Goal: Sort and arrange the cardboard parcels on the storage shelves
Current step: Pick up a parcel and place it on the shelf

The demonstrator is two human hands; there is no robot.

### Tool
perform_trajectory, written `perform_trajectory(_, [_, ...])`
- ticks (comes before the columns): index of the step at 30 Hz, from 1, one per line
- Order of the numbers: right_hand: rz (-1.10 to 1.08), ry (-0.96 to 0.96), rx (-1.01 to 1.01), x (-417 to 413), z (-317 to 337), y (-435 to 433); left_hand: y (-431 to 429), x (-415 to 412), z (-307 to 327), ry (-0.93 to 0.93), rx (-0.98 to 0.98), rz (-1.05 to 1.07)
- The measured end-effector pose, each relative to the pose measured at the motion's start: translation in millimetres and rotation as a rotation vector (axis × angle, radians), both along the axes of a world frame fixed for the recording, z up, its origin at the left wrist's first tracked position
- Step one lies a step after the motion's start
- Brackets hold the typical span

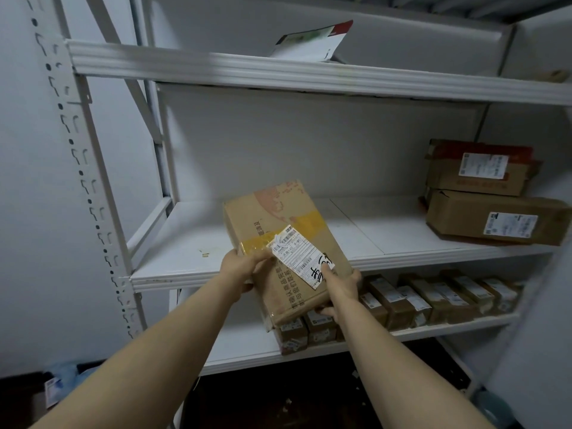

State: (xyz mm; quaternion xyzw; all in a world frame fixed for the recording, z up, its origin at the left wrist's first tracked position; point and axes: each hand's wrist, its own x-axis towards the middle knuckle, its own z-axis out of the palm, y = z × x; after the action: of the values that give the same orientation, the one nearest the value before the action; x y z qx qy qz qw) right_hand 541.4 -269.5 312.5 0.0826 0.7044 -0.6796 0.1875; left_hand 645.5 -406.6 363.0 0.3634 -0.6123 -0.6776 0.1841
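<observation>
Your left hand (240, 267) and right hand (339, 287) both grip the near end of the cardboard parcel (283, 243). It is tilted, long axis running away from you, far end over the middle shelf (192, 252). Judgement: push straight forward to seat it.

Down by the pale wall (28, 212) a crumpled blue plastic bag (66, 374) lies on the dark floor (278, 404), small scraps scattered near it
</observation>
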Motion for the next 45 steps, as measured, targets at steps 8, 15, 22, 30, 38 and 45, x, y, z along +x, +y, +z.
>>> perform_trajectory(8, [-0.014, -0.083, -0.083, 3.0, -13.4, 10.6, -16.0, 1.3, -10.6, -0.03, -0.013, 0.016])
perform_trajectory(15, [0.01, -0.147, -0.052, 3.9, -12.4, 18.6, -14.9, 12.4, -13.6, -0.081, 0.038, 0.016])
perform_trajectory(22, [0.002, -0.155, -0.024, 1.4, -22.6, 14.4, -25.8, 14.6, 11.3, 0.105, 0.167, 0.242])
perform_trajectory(30, [-0.028, -0.353, -0.182, -14.2, -48.6, 13.1, -27.5, 27.8, 9.4, 0.051, 0.318, 0.261])
perform_trajectory(38, [-0.322, -0.245, -0.333, -9.6, -39.4, 43.3, -27.6, 33.8, 17.9, -0.108, 0.182, 0.121])
perform_trajectory(45, [-0.276, -0.28, -0.403, -10.5, -29.7, 90.9, -14.3, 24.9, -9.5, -0.376, 0.029, 0.013])
